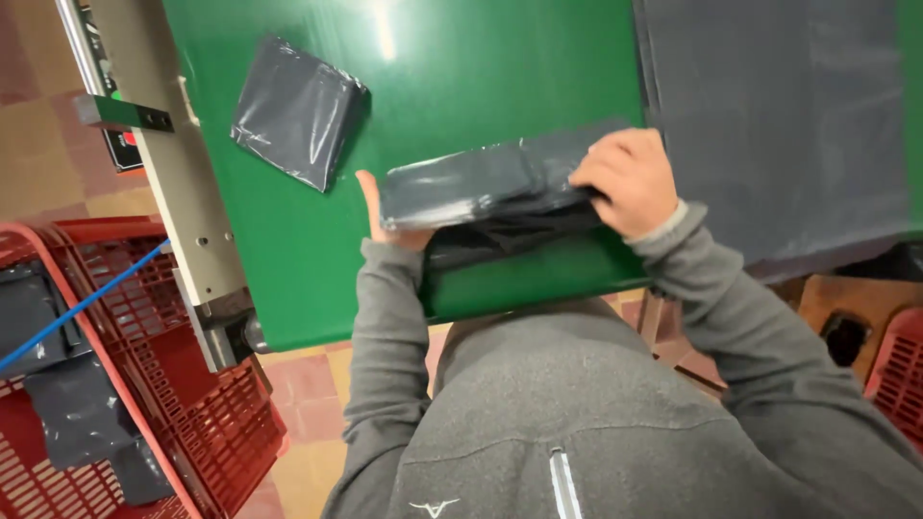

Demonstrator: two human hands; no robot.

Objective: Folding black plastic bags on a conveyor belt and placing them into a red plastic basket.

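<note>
Both hands on the parcel (490, 187), a flat dark-grey poly bag lying at the near edge of the green table (452, 77). My right hand (630, 183) is curled knuckles-up over the bag's right end, fingers tucked under the top fold, so it's gripping the plastic. My left hand (380, 216) is mostly hidden behind the left end; only thumb and palm edge show, pressed flat against the bag, and I can't tell if the fingers close round it. Judgement on doing this well: keep the left hand as a stop, pull the fold flat with the right, and press along the seam so the loose dark flap below doesn't bunch. Slippery film, so keep pressure even on both ends. Long axis runs left to right across me, right end tilted slightly up and away; the broad face points up, the open or folded edge toward my chest. A second, smaller bag (298, 111) lies well apart, up left. A big grey sheet (779, 115) covers the table's right side, just beside my right hand. Red crate (144, 384) sits on the floor, lower left.
</note>
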